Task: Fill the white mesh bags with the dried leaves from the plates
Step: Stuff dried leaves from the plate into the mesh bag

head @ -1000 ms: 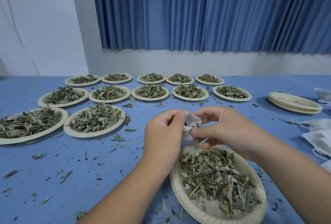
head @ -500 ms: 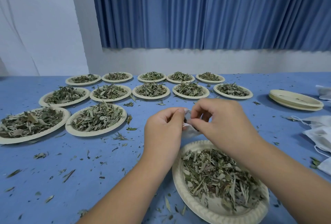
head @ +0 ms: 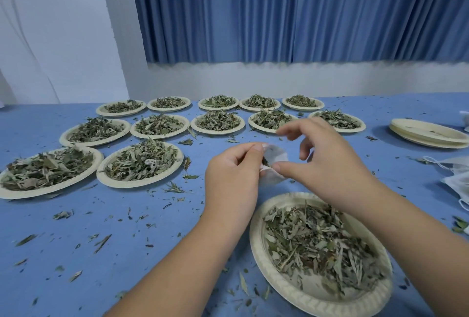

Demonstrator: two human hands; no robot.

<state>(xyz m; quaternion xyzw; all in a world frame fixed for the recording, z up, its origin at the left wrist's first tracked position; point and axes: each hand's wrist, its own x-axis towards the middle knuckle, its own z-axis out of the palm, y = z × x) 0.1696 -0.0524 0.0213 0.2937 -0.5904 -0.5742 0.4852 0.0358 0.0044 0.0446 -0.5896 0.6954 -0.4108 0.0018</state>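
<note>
White mesh bag (head: pixel 276 157) is hovering just beyond the near round cream paper plate (head: pixel 256 240), the left hand (head: pixel 232 172) pinching its mouth, the right hand (head: pixel 327 162) touching it with spread fingers. Mouth-opening seems to be going on; next it is needing that plate's dried green leaves (head: pixel 317 245).

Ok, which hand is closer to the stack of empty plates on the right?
Right. The right hand is on the side of the mesh bag toward the stack of empty plates, apart from it; the left hand pinches the bag's other side.
</note>
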